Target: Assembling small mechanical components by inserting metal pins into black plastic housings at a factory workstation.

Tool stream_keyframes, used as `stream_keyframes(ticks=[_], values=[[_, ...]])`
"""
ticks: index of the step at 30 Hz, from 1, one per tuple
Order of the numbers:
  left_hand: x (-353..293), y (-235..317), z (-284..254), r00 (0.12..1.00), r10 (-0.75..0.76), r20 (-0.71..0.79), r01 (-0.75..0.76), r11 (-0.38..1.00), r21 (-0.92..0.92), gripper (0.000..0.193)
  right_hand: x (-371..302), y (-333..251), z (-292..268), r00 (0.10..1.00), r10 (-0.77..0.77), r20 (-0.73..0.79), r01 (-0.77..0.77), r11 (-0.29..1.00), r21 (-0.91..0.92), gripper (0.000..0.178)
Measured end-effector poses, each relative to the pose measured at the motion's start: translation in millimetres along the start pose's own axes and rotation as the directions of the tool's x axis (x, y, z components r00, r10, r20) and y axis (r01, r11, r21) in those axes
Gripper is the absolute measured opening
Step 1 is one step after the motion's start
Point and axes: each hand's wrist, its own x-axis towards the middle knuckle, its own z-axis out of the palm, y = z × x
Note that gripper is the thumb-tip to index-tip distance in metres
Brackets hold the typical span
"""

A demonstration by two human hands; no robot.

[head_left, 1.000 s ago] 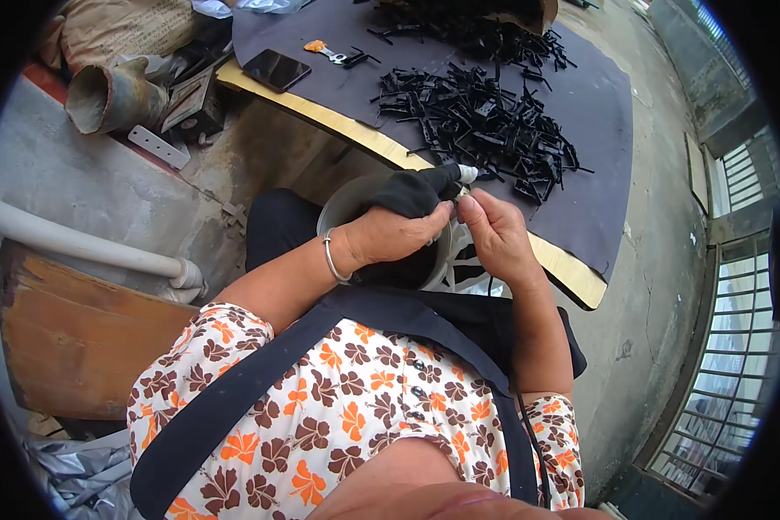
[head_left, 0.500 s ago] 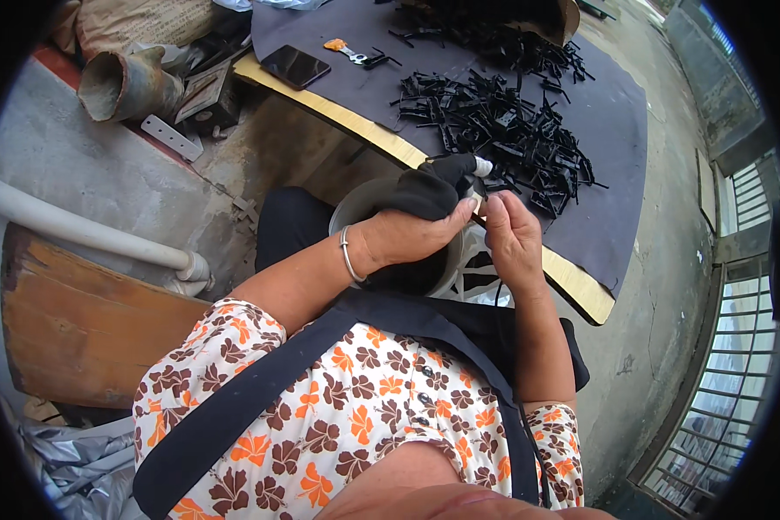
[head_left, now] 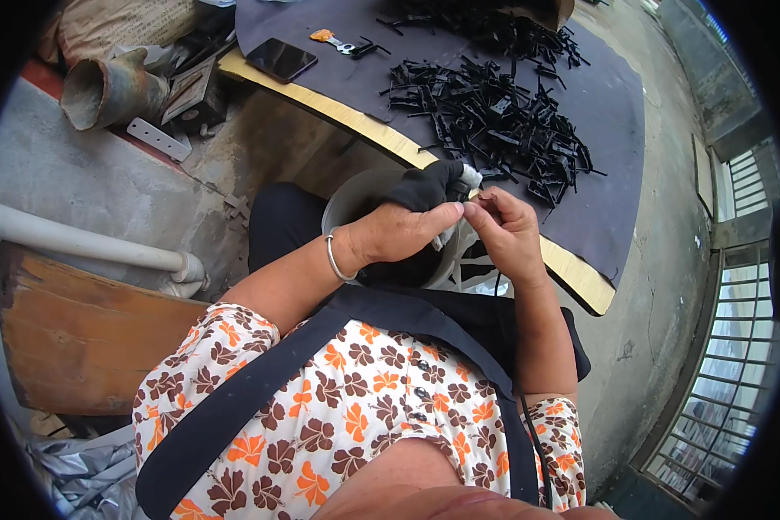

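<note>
My left hand (head_left: 399,227) is closed, its fingers partly wrapped in black cloth with a white-taped fingertip. Between its thumb and fingers shows a bit of a small black plastic part (head_left: 464,192), mostly hidden. My right hand (head_left: 510,232) meets it thumb to thumb, fingers bent in a pinch; what they grip is too small to make out. Both hands are held over the table's near edge, above a grey bucket (head_left: 340,206). Just beyond them lies a heap of black plastic parts (head_left: 503,121) on the dark-covered table (head_left: 594,147).
A dark phone (head_left: 282,60) and an orange-and-white tool (head_left: 334,41) lie at the table's far left. More black parts (head_left: 529,43) are piled at the back. To my left are a rusty pipe fitting (head_left: 104,91), a white pipe (head_left: 78,234) and a wooden board (head_left: 95,329).
My hands have turned slightly against each other, and the right thumb now presses up to the left thumb. The whole view has shifted a little.
</note>
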Motion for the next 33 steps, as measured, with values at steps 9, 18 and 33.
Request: stream_keyframes(ticks=[9, 18, 33], values=[[1.0, -3.5, 0.2, 0.994, -0.106, -0.002, 0.104, 0.977, -0.186, 0.025, -2.1, 0.6, -2.2, 0.985, 0.107, 0.134, -0.092, 0.99, -0.109, 0.02], [4.0, -3.4, -3.1, 0.995, -0.012, 0.1, 0.021, 0.996, -0.09, 0.028, -2.3, -3.6, 7.2, 0.999, 0.047, 0.024, -0.048, 0.998, 0.035, 0.023], [0.3, -13.9, -4.5, 0.997, 0.019, 0.075, -0.018, 1.0, -0.014, 0.027, -3.1, -6.6, 5.8, 0.993, 0.106, 0.057, -0.107, 0.994, 0.008, 0.021]])
